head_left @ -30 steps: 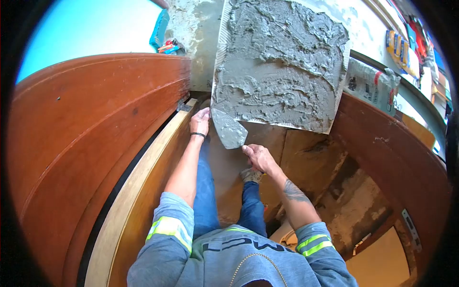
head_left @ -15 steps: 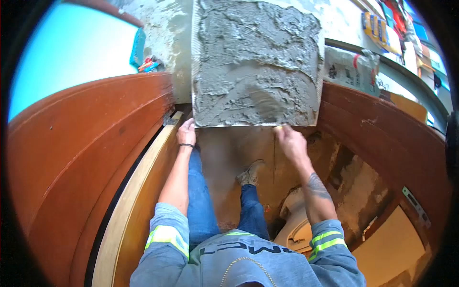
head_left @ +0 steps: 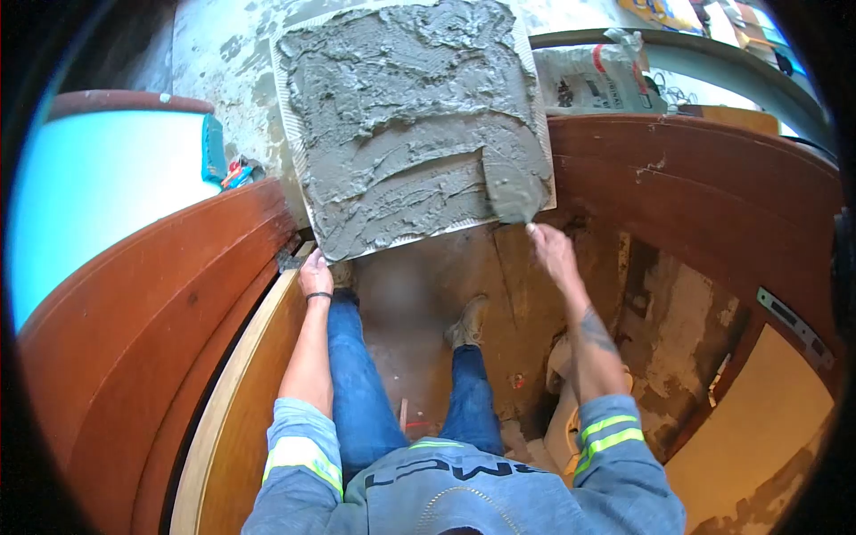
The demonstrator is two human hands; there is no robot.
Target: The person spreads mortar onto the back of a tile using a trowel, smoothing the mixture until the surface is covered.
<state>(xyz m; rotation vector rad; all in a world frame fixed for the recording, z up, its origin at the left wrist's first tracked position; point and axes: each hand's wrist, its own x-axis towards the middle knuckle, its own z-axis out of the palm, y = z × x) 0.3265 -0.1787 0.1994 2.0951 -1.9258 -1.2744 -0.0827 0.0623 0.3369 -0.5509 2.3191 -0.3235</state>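
A square tile (head_left: 293, 156) lies face down in front of me, its upper side thickly covered with wet grey mortar (head_left: 401, 116). My left hand (head_left: 316, 275) is closed on the tile's near left corner. In my right hand (head_left: 555, 252) is the handle of a trowel (head_left: 513, 189), its blade resting on the mortar near the close right corner. The mortar has smoother strokes along the near side and rough ridges farther off.
Brown wooden door frame parts (head_left: 695, 165) stand on both sides. A door edge (head_left: 241, 379) is close to my left arm. Behind the right frame lies a plastic bag (head_left: 593, 80). A toilet (head_left: 566, 419) sits low near my right arm.
The tile appears farther left and tilted in view, as the camera view has shifted. The trowel has moved toward the tile's near right corner, and the mortar there looks smoother.
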